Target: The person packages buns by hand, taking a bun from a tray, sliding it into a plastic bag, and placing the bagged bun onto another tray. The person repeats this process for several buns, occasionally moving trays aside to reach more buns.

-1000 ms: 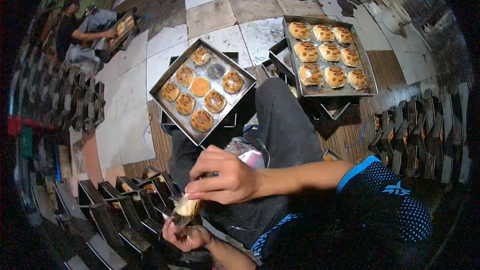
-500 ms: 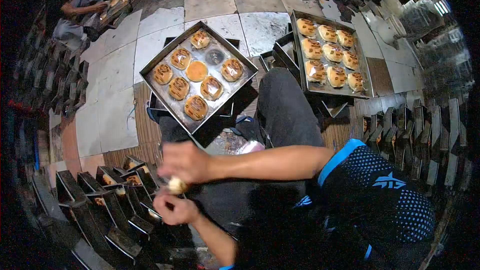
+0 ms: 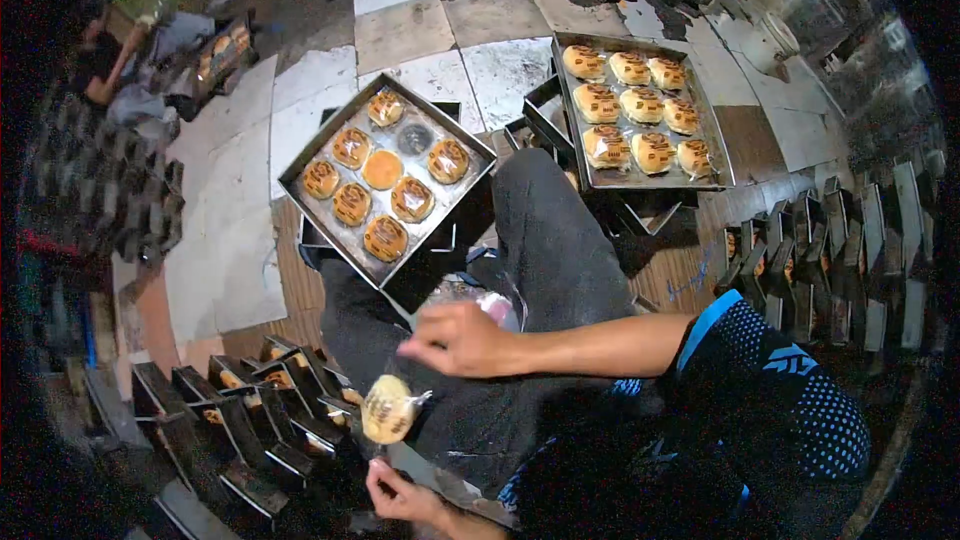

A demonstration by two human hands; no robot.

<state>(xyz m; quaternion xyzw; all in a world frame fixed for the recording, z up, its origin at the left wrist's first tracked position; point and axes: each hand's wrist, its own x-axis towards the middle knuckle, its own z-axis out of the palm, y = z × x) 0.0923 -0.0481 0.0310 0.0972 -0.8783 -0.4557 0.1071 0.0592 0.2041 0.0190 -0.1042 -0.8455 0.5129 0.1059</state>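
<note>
A pale bun in a clear printed wrapper [image 3: 389, 410] hangs between my two hands, above the dark metal tins at lower left. My left hand [image 3: 405, 500] is below it, thumb and fingertips pinched at the lower end of the wrapper. Above the bun is my right hand [image 3: 462, 340], fingers curled closed and slightly blurred; what they hold, if anything, does not show. Clear plastic film [image 3: 470, 292] with a pinkish patch lies by my crossed legs. In front of my legs a square metal tray [image 3: 322, 222] holds several wrapped buns, a plain orange-brown bun and a dark round spot.
At right another metal tray [image 3: 655, 183] carries several wrapped buns and sits on stacked trays. Rows of dark tins [image 3: 245, 485] stand at lower left, with more tins [image 3: 840, 270] at right. A person [image 3: 125, 60] works beside a bun tray at upper left.
My hands have moved apart, the right one to the right and the left one downward. The bun between them has dropped lower and shows its printed wrapper. The view has shifted slightly.
</note>
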